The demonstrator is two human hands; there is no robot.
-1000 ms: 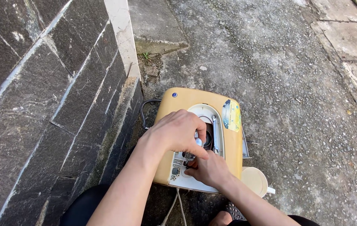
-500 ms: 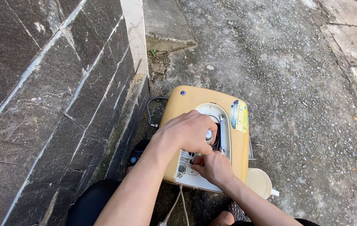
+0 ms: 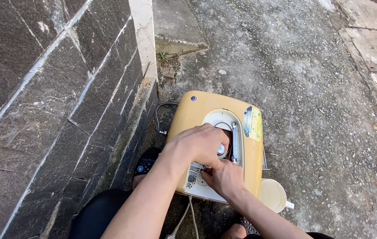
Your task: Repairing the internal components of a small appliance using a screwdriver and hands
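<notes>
A yellow appliance housing [image 3: 197, 110] with a white inner panel [image 3: 221, 118] lies flat on the concrete ground. My left hand [image 3: 199, 144] rests over the panel's middle, fingers curled around a small metal knob-like part [image 3: 220, 149]. My right hand [image 3: 223, 177] is just below it at the near end of the panel, fingers pinched on something small that the hand hides. A metal bar [image 3: 235, 141] runs along the panel to the right of my left hand.
A dark stone-tile wall [image 3: 55, 97] rises on the left, close to the appliance. A black cable [image 3: 158, 116] loops from the housing's left side. A cream round lid or cup [image 3: 272, 194] lies at its lower right. White cords [image 3: 188, 219] trail toward me.
The view has shifted slightly so the appliance sits lower and more to the right. Both hands stay on the white panel, with small finger movements only.
</notes>
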